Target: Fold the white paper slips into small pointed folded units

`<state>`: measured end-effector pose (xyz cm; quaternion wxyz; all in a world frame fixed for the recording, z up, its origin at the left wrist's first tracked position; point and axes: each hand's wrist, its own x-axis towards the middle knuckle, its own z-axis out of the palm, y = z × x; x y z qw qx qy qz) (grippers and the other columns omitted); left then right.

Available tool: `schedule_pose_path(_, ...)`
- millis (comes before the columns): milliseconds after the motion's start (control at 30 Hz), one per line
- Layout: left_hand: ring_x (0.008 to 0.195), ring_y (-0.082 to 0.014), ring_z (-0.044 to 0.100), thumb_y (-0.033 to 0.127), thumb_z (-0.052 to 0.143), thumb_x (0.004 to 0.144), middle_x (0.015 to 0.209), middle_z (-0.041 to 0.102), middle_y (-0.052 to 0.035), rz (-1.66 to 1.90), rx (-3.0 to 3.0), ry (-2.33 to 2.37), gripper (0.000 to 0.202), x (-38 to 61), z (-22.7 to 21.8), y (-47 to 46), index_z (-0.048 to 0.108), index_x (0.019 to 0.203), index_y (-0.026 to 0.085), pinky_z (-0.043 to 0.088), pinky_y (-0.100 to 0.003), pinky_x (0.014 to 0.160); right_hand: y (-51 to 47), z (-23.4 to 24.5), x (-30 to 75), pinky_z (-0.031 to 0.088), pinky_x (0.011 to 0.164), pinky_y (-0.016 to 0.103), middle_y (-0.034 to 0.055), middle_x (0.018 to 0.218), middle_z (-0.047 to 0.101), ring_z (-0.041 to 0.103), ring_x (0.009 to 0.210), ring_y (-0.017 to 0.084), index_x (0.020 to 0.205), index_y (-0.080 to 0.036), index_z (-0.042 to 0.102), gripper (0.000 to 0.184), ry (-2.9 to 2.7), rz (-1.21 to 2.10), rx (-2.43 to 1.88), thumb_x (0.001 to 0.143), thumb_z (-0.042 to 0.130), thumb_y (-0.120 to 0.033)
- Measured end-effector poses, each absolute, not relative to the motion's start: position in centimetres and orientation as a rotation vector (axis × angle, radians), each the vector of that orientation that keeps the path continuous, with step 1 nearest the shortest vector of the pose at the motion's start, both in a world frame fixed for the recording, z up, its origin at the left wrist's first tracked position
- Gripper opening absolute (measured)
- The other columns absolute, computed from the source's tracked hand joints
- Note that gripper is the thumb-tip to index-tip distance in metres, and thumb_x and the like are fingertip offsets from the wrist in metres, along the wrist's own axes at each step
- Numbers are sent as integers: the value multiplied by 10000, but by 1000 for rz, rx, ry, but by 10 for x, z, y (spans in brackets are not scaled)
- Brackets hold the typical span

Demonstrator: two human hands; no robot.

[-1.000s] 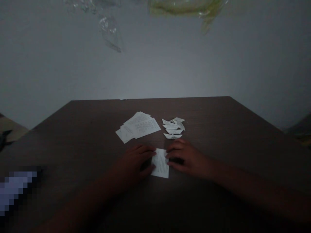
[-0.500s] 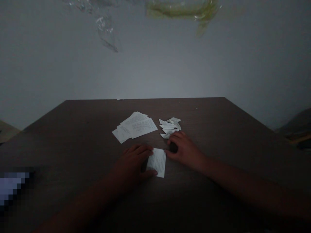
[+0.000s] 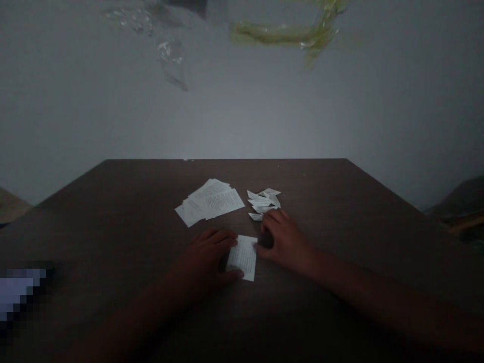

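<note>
A small sheet of printed paper (image 3: pixel 244 257) lies flat on the dark table. My left hand (image 3: pixel 207 254) holds it down from the left, fingertips at the upper left corner and thumb at the lower edge. My right hand (image 3: pixel 285 239) is on the other side, thumb tip at the sheet's right edge. Its curled fingers stand apart from the thumb, with a gap between, near the folded paper pieces (image 3: pixel 260 202). These pieces overlap in a small group, partly covered by my right fingers. A fan of loose printed sheets (image 3: pixel 214 199) rests farther off to the left.
The brown table (image 3: pixel 132 201) runs back to a grey wall (image 3: pixel 264 111). Clear tape (image 3: pixel 172 63) and yellowish tape (image 3: pixel 280 34) stick to the wall. At the left edge is a pixelated, bright-faced object (image 3: pixel 18 292). Dim items (image 3: pixel 469 217) appear beyond the table on the right.
The camera has tilted up slightly, so everything sits lower in view. My right thumb has slid a little down the sheet's right edge. My left hand keeps its place on the paper.
</note>
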<state>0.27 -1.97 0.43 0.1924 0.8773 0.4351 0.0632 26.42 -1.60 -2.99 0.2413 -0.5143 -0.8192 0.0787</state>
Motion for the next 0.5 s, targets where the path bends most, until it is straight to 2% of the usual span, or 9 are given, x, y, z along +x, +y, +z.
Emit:
schedule_pose_path(300,1462,-428,654,391,892,909,1557,744,-136,182,2440,1238,592,2,3,-17,767,1466,235,544,-637,1245,-1,-30,267,547,944,468,106,1101,705,658,1108,345,857,-243,585,303,-2096,164,-1523,861,888,-228)
schedule_pose_path(500,1465,-418,643,366,876,919,1554,740,-135,198,2468,1238,620,2,5,-21,741,1511,244,530,-626,1253,-14,-21,267,536,945,502,96,1089,713,651,1105,347,885,-242,627,292,-2223,151,-1451,869,917,-280)
